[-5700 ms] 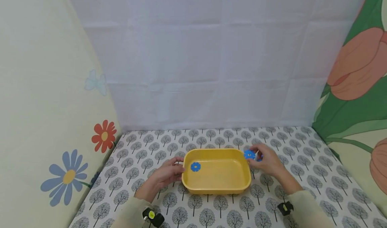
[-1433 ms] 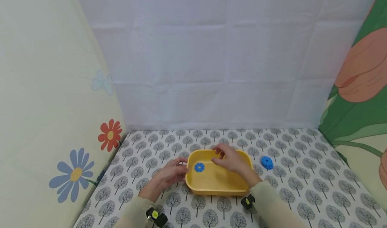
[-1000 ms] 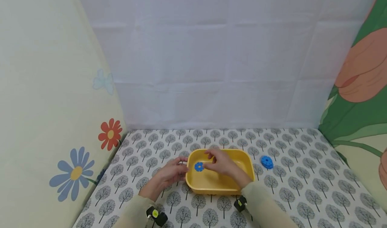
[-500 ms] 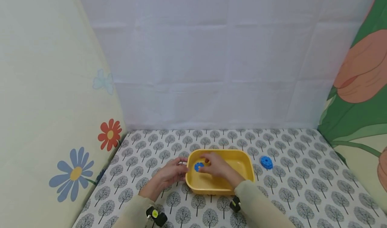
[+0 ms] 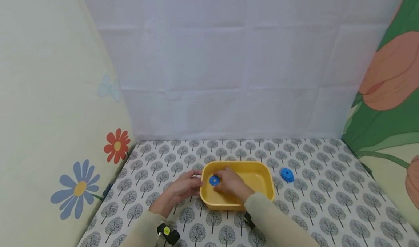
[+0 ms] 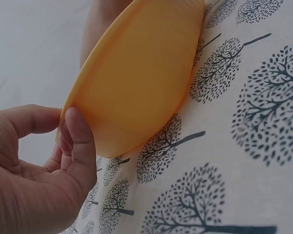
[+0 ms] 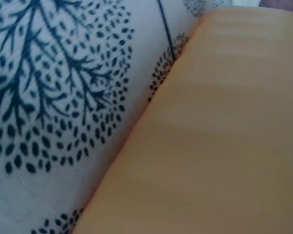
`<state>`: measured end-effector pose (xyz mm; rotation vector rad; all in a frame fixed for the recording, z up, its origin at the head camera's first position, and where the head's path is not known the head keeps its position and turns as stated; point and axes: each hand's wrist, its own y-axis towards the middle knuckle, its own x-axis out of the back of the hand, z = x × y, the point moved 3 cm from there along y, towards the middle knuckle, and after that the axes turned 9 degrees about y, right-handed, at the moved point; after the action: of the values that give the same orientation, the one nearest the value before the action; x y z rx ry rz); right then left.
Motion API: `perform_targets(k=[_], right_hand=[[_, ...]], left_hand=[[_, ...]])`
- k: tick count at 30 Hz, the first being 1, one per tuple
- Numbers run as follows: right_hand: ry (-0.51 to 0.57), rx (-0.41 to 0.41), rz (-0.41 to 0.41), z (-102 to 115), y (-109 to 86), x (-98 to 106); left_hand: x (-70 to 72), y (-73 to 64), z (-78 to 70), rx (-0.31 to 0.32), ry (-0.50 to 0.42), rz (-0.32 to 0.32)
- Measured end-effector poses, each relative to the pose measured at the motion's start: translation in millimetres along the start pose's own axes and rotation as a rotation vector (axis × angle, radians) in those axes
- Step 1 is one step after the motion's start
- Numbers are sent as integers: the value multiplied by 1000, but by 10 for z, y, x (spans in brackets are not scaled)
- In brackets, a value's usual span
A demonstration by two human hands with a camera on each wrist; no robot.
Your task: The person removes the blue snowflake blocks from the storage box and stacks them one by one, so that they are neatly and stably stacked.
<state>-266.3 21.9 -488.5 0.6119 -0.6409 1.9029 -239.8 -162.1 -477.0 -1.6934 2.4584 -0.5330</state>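
A yellow plastic tub (image 5: 235,207) stands on the table. My left hand (image 5: 184,188) holds its left rim; in the left wrist view, thumb and fingers pinch that rim (image 6: 68,100). Inside the tub at the left lies a blue flower-shaped interlocking disc (image 5: 214,180), flat, with notched edges and a hole in the middle. Reaching over the front wall, my right hand (image 5: 230,181) has its thumb and forefinger curled around opposite edges of this disc. In the right wrist view the tub's outer wall (image 7: 210,131) fills much of the picture, and the right hand is out of sight.
To the right of the tub, a small pile of similar blue discs (image 5: 287,175) lies on the tree-printed cloth (image 5: 327,203). A white sheet (image 5: 212,76) hangs behind the table, with flower-patterned panels at both sides.
The right hand, earlier holding a blue disc at the tub's right edge, has moved left into the tub to the remaining disc. Blue discs now show piled at right. The left hand stays on the rim.
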Motion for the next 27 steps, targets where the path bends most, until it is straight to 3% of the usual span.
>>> perform_targets(k=[8,14,27], right_hand=[[-74,3,-43,55,20,-18],[-28,-39,-53,89,38,-6],[4,-31,-32,98,56,-15]], left_hand=[[22,6,-21,11,17,-12],[33,24,-38,15,20,-16],[14,57,11,33,14,-27]])
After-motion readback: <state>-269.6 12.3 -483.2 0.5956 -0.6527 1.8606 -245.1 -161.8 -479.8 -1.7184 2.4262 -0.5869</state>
